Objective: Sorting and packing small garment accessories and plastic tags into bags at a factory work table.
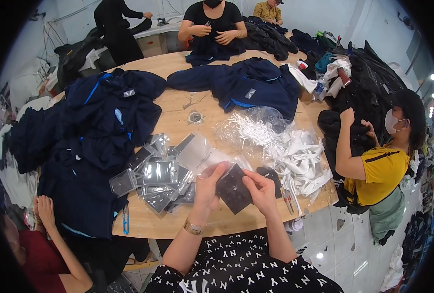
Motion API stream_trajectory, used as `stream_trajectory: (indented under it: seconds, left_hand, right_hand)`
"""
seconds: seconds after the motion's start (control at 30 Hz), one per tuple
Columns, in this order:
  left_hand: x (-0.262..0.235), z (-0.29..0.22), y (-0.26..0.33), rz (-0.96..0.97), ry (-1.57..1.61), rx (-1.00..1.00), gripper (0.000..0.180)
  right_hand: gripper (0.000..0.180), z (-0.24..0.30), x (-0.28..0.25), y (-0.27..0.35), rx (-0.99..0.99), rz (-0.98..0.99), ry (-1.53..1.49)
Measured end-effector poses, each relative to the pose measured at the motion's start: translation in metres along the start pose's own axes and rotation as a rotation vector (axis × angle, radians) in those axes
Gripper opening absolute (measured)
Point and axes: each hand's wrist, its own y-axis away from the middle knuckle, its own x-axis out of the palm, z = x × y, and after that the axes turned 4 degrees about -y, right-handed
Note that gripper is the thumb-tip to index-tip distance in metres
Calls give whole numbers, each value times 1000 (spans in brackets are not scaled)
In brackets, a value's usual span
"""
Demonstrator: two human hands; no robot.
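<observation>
A dark, flat card [234, 191] with a small round spot in its middle is held tilted between my two hands. My left hand [209, 187] grips its left side, with the thumb along the upper edge. On the opposite side, my right hand [261, 191] pinches it between thumb and fingers. A clear plastic bag [196, 152] lies just beyond my left fingers; whether they touch it I cannot tell. Left of that hand is a heap of clear plastic sleeves [161, 172] with dark cards inside. More black cards [270, 176] lie behind my right hand.
White cords [253, 129] and white straps [302, 163] cover the table's right part. Navy garments [104, 107] pile up left and at the back. Blue snips [125, 219] lie near the front edge; other snips [288, 201] lie right. Co-workers sit or stand around the table.
</observation>
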Motion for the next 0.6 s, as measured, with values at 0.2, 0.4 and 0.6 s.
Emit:
stream_trajectory:
  seconds: [0.2,0.4,0.6]
  left_hand:
    - [7,-4,-2,-4,-42,18,18]
    - [-4,-4,-16,5,-134,-65,22]
    - [-5,0,-22,38,-153,36,17]
  right_hand:
    - [22,-4,7,-1,-48,-45,71]
    - [22,-7,7,-5,-62,-25,55]
    - [22,-7,5,-12,-18,-16,44]
